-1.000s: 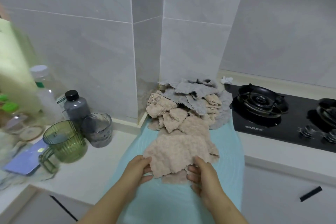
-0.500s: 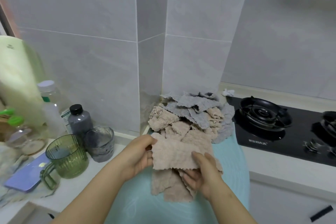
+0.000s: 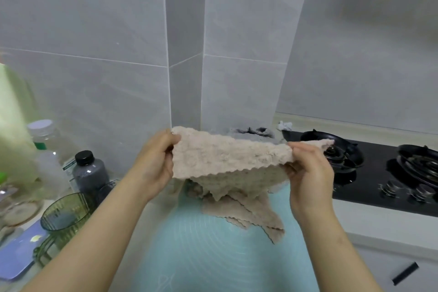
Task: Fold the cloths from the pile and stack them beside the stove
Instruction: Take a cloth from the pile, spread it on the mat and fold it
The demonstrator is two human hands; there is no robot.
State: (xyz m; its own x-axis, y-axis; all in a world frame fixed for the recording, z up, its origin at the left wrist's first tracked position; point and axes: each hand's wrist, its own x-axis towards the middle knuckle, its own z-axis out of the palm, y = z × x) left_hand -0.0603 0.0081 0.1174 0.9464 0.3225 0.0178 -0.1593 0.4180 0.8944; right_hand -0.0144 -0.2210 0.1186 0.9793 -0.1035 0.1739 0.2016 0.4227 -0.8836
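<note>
Cloth: you hold a beige, fuzzy, scallop-edged cloth [image 3: 227,159] stretched wide in the air, above the surface and in front of the tiled wall corner. Its lower part sags in loose folds.
Left grip: your left hand [image 3: 154,163] pinches the cloth's left edge near the upper corner, with the thumb on top and the fingers curled against the fabric.
Right grip: your right hand [image 3: 310,173] pinches the right edge. A pointed corner of the cloth sticks out past it toward the stove.
Pile: the pile of unfolded cloths [image 3: 248,213] lies below and behind the held cloth and is mostly hidden by it. Beige ones trail toward you on the mat, and grey cloths [image 3: 246,131] show just above the held cloth's top edge, against the wall.
Mat: a pale teal mat with ring lines [image 3: 213,258] lies under the pile and reaches toward you.
Stove: a black glass gas stove [image 3: 369,187] sits just right of the pile, with two burners and knobs at its front.
Surface: the white surface [image 3: 379,223] carries the mat and the stove.
Left side: a ribbed green see-through jug [image 3: 64,216] stands nearest you. Behind it are a dark grey bottle with a black cap [image 3: 88,173] and a clear bottle with a white cap [image 3: 45,144].
</note>
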